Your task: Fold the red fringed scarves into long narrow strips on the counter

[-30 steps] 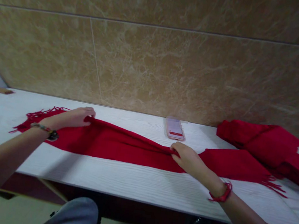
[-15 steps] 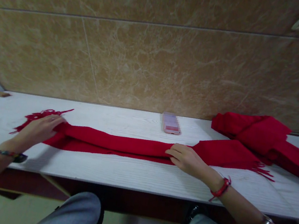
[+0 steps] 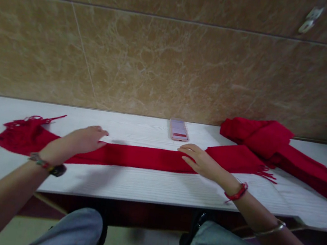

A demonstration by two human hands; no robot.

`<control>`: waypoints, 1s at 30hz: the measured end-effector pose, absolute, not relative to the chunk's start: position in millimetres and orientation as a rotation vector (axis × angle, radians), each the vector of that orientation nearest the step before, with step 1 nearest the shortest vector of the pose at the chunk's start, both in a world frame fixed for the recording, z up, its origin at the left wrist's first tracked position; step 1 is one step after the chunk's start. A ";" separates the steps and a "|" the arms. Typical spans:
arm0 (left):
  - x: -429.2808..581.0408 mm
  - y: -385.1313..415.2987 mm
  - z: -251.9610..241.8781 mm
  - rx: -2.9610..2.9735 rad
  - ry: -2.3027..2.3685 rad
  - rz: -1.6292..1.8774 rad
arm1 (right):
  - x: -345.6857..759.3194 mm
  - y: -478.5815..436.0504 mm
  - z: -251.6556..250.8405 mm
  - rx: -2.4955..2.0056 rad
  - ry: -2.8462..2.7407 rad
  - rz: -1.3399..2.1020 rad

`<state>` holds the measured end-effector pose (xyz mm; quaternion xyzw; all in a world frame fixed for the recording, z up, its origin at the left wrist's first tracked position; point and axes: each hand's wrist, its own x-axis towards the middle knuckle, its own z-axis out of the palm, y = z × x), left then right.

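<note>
A long red scarf [image 3: 142, 157] lies in a narrow folded strip across the white table, with a bunched fringe at its left end and a wider fringed part at its right. Over the left part of the strip is my left hand [image 3: 81, 140], its fingers apart and holding nothing. My right hand [image 3: 199, 160] is at the right part of the strip, thumb and fingers spread, with no cloth between them. Whether its fingertips touch the scarf I cannot tell.
More red cloth [image 3: 257, 137] lies heaped at the back right and trails to the right edge. A phone [image 3: 178, 130] rests near the marbled wall [image 3: 159, 68], behind the strip. The white table [image 3: 147, 186] ends just before my knees.
My left hand has let go of the scarf's left end and moved right. My right hand has opened off the cloth. The strip now lies flatter, and the view has shifted a little.
</note>
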<state>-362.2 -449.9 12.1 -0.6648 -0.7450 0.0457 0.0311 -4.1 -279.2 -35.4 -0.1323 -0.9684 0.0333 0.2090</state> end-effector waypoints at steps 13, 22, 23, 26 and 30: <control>-227.3 -382.2 -55.7 -2.597 -1.927 -0.002 | 50.4 -272.5 -20.4 -0.551 -3.008 0.148; -206.3 -378.9 -46.2 -2.535 -1.904 0.014 | 46.5 -279.8 -26.1 -0.590 -2.829 0.011; -202.3 -377.6 -46.8 -2.553 -1.879 -0.005 | 40.4 -280.0 -28.6 -0.613 -2.784 -0.030; -193.5 -373.2 -49.7 -2.607 -1.878 -0.019 | 20.9 -282.1 -41.5 -0.642 -2.760 -0.134; -194.6 -371.8 -50.0 -2.625 -2.003 0.054 | 10.6 -281.6 -58.4 -0.617 -2.877 -0.122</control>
